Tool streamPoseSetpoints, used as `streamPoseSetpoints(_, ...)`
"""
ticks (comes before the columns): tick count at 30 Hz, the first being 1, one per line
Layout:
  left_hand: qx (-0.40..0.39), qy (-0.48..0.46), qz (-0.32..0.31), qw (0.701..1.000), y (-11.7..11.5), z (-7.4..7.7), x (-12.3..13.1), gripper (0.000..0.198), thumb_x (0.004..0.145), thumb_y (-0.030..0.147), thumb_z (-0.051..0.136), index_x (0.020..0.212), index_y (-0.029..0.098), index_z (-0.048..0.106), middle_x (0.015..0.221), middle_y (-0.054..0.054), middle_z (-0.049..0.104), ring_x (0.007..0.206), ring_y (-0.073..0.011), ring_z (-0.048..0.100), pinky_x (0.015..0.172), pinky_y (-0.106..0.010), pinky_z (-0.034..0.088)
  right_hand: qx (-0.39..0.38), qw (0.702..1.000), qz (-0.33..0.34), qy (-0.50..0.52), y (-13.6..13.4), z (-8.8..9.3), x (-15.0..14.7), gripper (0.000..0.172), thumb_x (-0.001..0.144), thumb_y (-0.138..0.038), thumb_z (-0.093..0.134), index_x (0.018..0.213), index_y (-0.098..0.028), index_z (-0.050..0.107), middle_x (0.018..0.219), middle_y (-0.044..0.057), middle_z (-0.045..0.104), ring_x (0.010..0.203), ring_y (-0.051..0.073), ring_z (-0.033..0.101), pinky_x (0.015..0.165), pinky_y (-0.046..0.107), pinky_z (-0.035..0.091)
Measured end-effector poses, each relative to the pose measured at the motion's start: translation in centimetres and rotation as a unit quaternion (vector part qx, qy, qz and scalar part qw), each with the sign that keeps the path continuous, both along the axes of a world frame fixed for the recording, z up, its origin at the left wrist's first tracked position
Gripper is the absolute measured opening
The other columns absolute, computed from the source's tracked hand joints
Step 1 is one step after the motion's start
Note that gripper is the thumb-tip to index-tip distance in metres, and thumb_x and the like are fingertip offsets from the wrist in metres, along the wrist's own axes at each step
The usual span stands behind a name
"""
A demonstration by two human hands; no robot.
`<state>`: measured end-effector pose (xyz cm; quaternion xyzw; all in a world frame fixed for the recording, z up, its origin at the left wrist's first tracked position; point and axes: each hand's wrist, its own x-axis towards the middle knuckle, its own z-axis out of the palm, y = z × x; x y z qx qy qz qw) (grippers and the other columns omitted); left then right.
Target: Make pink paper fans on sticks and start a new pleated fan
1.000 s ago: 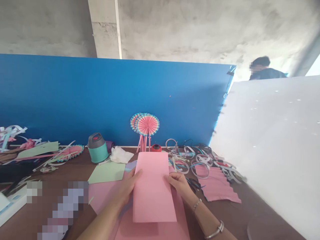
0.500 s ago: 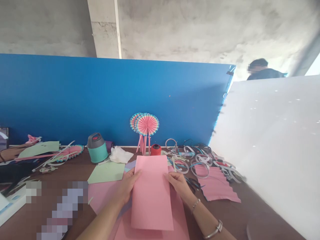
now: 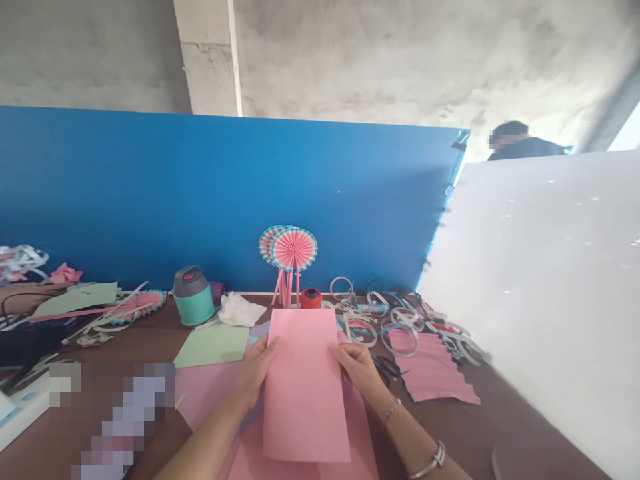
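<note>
Grip on both sides is closed on paper: the left hand (image 3: 255, 377) pinches the left edge of a pink sheet (image 3: 305, 393), and the right hand (image 3: 357, 367) pinches its right edge at about the same height. The pink sheet is held upright and lengthwise in front of the person, low in the middle of the view, its lower end over a larger pink paper (image 3: 205, 393) that lies flat on the brown surface (image 3: 480, 427). Two bracelets (image 3: 435, 457) sit on the right wrist.

Just left of the hands lies a green sheet (image 3: 213, 345). Behind it stand a teal flask (image 3: 193, 297) with a grey lid and a crumpled white tissue (image 3: 240, 310). Straight behind the pink sheet is a red spool (image 3: 311, 298), and behind that, paper fans (image 3: 293, 250) on sticks lean against a blue board (image 3: 200, 200). To the right lie loose paper rings (image 3: 400, 327) and a pleated pink piece (image 3: 433, 373), near a white board (image 3: 550, 280) that closes off that side. Scraps and strips (image 3: 100, 313) pile up at the far left. Another person (image 3: 520, 143) shows above the white board.
</note>
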<state>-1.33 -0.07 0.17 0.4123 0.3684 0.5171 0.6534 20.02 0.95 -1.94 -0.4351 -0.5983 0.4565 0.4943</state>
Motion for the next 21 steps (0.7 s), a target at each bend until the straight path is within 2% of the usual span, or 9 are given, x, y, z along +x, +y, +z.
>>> streamPoseSetpoints(6, -0.004, -0.004, -0.002, 1.0, 0.02, -0.16, 0.03, 0.049, 0.073, 0.043, 0.068, 0.114, 0.018, 0.06, 0.093, -0.009, 0.072, 0.073, -0.0235, 0.068, 0.064, -0.031, 0.051, 0.004, 1.0, 0.001, 0.0, 0.06, -0.19, 0.1, 0.061, 0.071, -0.067, 0.055, 0.045, -0.021, 0.025, 0.047, -0.007, 0.019, 0.047, 0.007, 0.015, 0.046, 0.027, 0.011)
streamPoseSetpoints(16, -0.002, 0.002, 0.008, 1.0, 0.04, -0.2, 0.11, 0.049, 0.071, 0.045, 0.07, 0.112, 0.018, 0.062, 0.092, -0.009, 0.072, 0.075, -0.0244, 0.068, 0.065, -0.032, 0.052, 0.01, 1.0, -0.002, -0.01, -0.28, 0.49, 0.0, 0.061, 0.07, -0.069, 0.053, 0.045, -0.021, 0.024, 0.049, -0.006, 0.018, 0.048, 0.007, 0.014, 0.047, 0.027, 0.012)
streamPoseSetpoints(21, 0.007, 0.007, 0.015, 1.0, -0.07, -0.12, 0.17, 0.043, 0.072, 0.045, 0.069, 0.104, 0.017, 0.064, 0.091, -0.009, 0.072, 0.07, -0.0217, 0.067, 0.06, -0.029, 0.05, 0.01, 1.0, -0.004, -0.012, -0.42, 0.72, -0.03, 0.061, 0.07, -0.069, 0.054, 0.046, -0.021, 0.024, 0.05, -0.006, 0.017, 0.048, 0.007, 0.015, 0.047, 0.027, 0.012)
